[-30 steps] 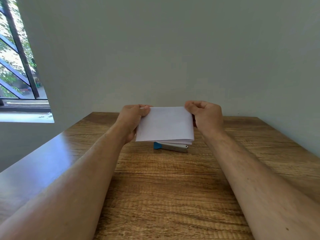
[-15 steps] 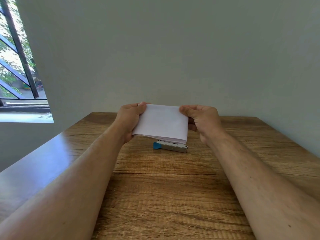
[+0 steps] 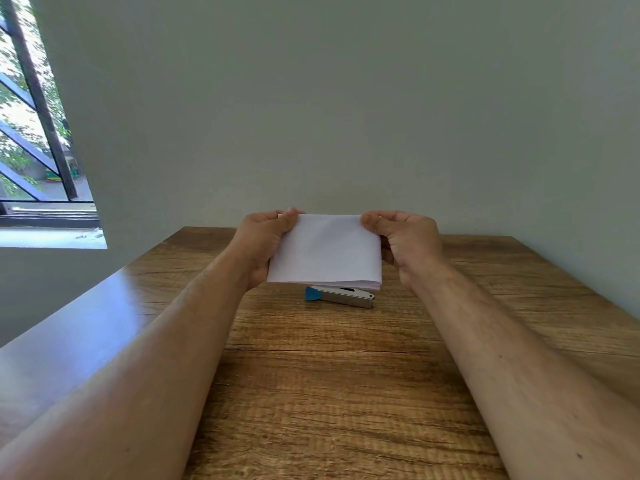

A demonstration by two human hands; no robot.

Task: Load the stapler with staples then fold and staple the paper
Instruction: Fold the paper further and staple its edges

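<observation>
Both hands: left hand [image 3: 262,244] and right hand [image 3: 406,242] are clamped on folded white paper [image 3: 325,253], held above table [image 3: 332,375] | layered edge seen at near side | stapler [image 3: 341,296] lies closed just beneath, blue-tipped.

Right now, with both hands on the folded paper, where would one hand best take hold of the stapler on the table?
Probably the stapler is best gripped across its metal body near the middle, coming from above. It lies flat on the table, long axis left to right, blue end left. The paper, pinched by the left hand and right hand, hides its far side.
</observation>
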